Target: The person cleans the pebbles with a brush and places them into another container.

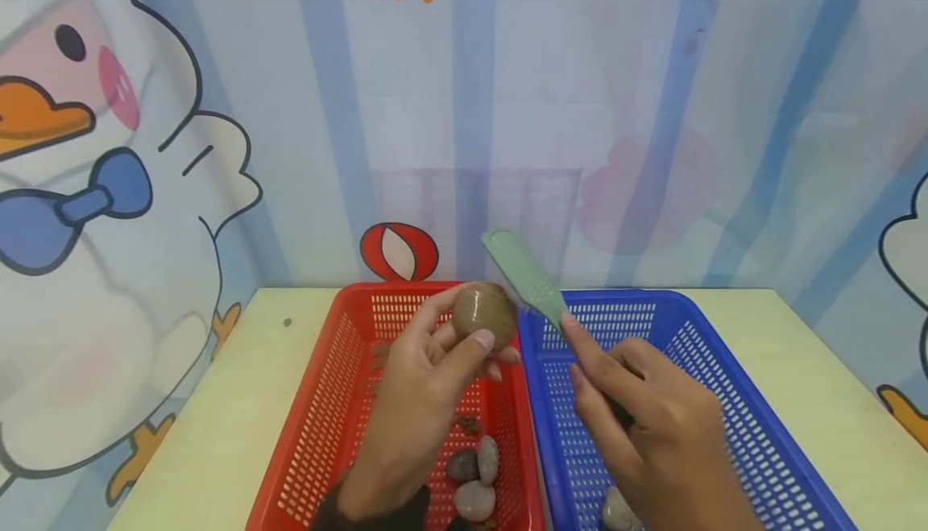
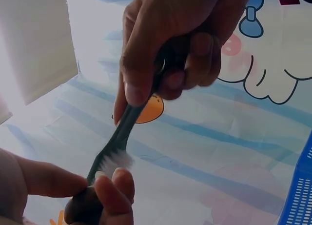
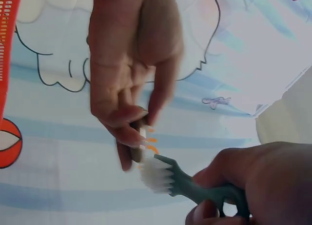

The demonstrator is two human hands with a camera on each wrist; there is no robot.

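A smooth brown stone (image 1: 484, 317) is gripped between the thumb and fingers of my left hand (image 1: 428, 394), above the red basket. My right hand (image 1: 652, 418) holds a green brush (image 1: 525, 273) by its handle, index finger stretched along it. In the right wrist view the brush's white bristles (image 3: 157, 175) face the stone (image 3: 139, 137). The left wrist view has the brush head right by the stone (image 2: 84, 208); whether the bristles touch it I cannot tell.
The red basket (image 1: 293, 434) holds several stones (image 1: 474, 500) and brown crumbs (image 1: 468, 425). Beside it on the right stands a blue basket (image 1: 754, 402) with a pale stone (image 1: 619, 511) in it. Both rest on a light table (image 1: 210, 434) before a duck-print curtain (image 1: 406, 112).
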